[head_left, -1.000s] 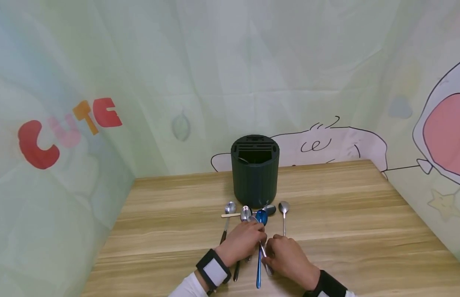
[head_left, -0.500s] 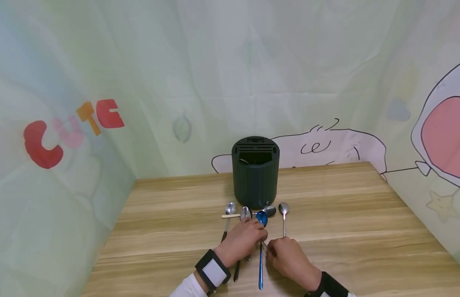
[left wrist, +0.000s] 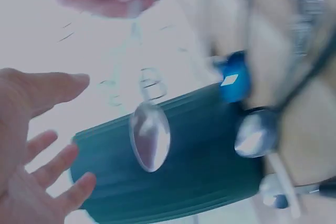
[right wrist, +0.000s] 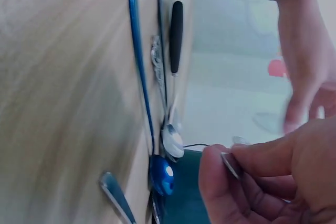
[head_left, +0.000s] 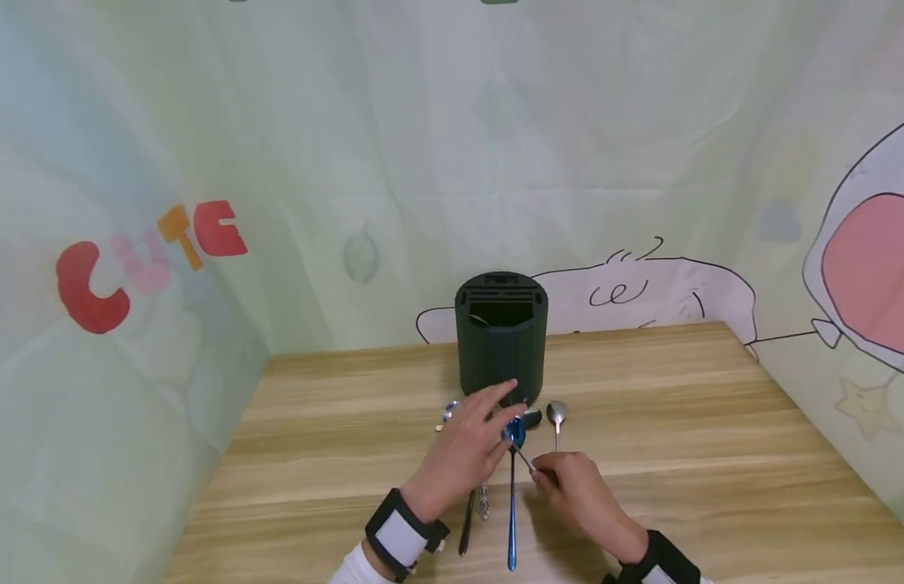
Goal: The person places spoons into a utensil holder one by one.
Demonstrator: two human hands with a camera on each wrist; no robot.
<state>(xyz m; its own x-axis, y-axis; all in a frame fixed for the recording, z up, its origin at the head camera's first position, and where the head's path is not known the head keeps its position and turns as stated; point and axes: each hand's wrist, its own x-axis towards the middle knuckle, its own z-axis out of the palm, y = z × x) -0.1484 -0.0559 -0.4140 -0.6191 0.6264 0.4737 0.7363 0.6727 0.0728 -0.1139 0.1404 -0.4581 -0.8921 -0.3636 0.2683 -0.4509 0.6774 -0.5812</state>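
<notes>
My right hand (head_left: 582, 496) pinches the handle of a silver spoon (head_left: 523, 458). In the left wrist view that spoon's bowl (left wrist: 150, 137) points toward the dark green holder (left wrist: 173, 161). Fingers spread, my left hand (head_left: 462, 446) hovers over the spoons, holding nothing; the left wrist view shows its thumb and fingers apart (left wrist: 42, 150), beside the bowl. Below the hands a blue spoon (head_left: 512, 511) lies on the table. Left of it are a spoon with an ornate handle (head_left: 484, 501) and a dark handle (head_left: 467, 527). My left hand hides some bowls.
The cylindrical holder (head_left: 501, 357) stands behind the spoons, its front slot with a piece of cutlery inside. Another silver spoon (head_left: 557, 415) lies to the right, and a dark spoon bowl (head_left: 531, 418) at the holder's foot. Printed cloth (head_left: 350, 162) backs the wooden table (head_left: 678, 422).
My left hand has lifted off the silver spoon, its fingers spreading. The right hand now holds that spoon by its handle, slightly higher and farther forward.
</notes>
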